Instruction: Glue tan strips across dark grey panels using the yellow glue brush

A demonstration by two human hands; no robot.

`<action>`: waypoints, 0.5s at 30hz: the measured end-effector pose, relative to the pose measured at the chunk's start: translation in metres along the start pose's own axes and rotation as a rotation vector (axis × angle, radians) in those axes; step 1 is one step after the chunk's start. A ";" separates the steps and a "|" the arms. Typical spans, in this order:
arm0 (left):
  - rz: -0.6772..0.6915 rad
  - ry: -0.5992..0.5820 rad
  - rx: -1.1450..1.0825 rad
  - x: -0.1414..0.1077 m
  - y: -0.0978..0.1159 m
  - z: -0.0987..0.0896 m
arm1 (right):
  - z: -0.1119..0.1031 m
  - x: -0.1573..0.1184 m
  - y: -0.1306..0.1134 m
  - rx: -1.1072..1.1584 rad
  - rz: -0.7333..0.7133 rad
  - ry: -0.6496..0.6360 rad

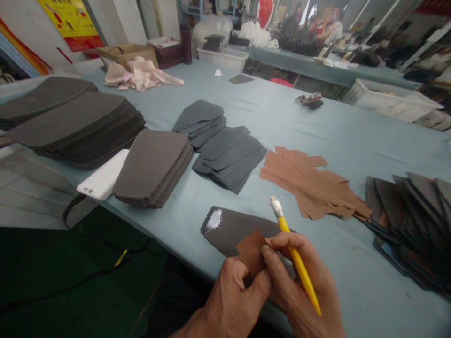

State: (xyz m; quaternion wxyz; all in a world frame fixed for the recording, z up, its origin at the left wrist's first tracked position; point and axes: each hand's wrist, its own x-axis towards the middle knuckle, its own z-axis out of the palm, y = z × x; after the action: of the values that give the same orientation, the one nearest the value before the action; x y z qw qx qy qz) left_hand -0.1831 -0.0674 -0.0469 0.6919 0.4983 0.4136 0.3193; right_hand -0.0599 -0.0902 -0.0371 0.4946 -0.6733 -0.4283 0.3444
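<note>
Between thumb and fingers, my left hand (234, 298) grips a small brown piece (252, 249) by its lower edge. My right hand (306, 281) pinches the same piece at its right side, and a yellow brush (301, 270) with a white-coated tip rests across that hand, tip up. Below the brown piece a dark grey panel (234, 225) lies flat on the table, with a white smear (214, 219) near its left end. My hands hide part of the panel. Loose brown strips (306, 180) lie in a heap beyond the brush.
On the blue-green table (169, 234) stand dark panel stacks (151, 164), black pieces (232, 155) and a white phone (104, 176). Fanned dark panels (412, 216) lie at the right. Behind are pink cloth (141, 74), white bins (391, 101) and a person (327, 30).
</note>
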 end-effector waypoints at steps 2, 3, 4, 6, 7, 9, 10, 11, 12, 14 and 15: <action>0.014 -0.047 -0.028 0.001 0.002 0.000 | -0.002 0.007 -0.001 -0.033 -0.068 0.007; 0.030 -0.067 -0.045 0.001 0.002 0.000 | -0.003 0.010 -0.001 -0.043 -0.094 0.006; 0.048 -0.072 -0.059 0.002 0.003 0.000 | -0.004 0.013 -0.001 -0.051 -0.111 0.005; 0.069 -0.070 -0.074 0.003 0.004 0.001 | -0.004 0.015 -0.003 -0.079 -0.117 0.011; 0.073 -0.067 -0.081 0.004 0.004 0.001 | -0.004 0.015 -0.004 -0.091 -0.119 0.015; 0.075 -0.067 -0.093 0.005 0.005 0.001 | -0.001 0.013 -0.005 -0.095 -0.103 0.016; 0.071 -0.067 -0.097 0.005 0.006 0.001 | 0.001 0.011 -0.006 -0.084 -0.081 0.013; 0.062 -0.061 -0.097 0.004 0.006 0.001 | 0.002 0.010 -0.006 -0.068 -0.064 0.014; 0.052 -0.055 -0.096 0.004 0.007 0.001 | 0.003 0.010 -0.006 -0.054 -0.052 0.018; 0.042 -0.042 -0.094 0.003 0.007 0.001 | 0.002 0.014 -0.007 -0.050 -0.064 0.040; 0.054 -0.031 -0.085 0.001 0.007 0.000 | 0.000 0.017 -0.009 -0.060 -0.092 0.057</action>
State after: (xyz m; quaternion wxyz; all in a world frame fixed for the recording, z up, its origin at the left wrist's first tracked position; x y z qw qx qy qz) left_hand -0.1825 -0.0644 -0.0410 0.7099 0.4843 0.3754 0.3473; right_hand -0.0554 -0.0731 -0.0297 0.5017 -0.6768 -0.4547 0.2890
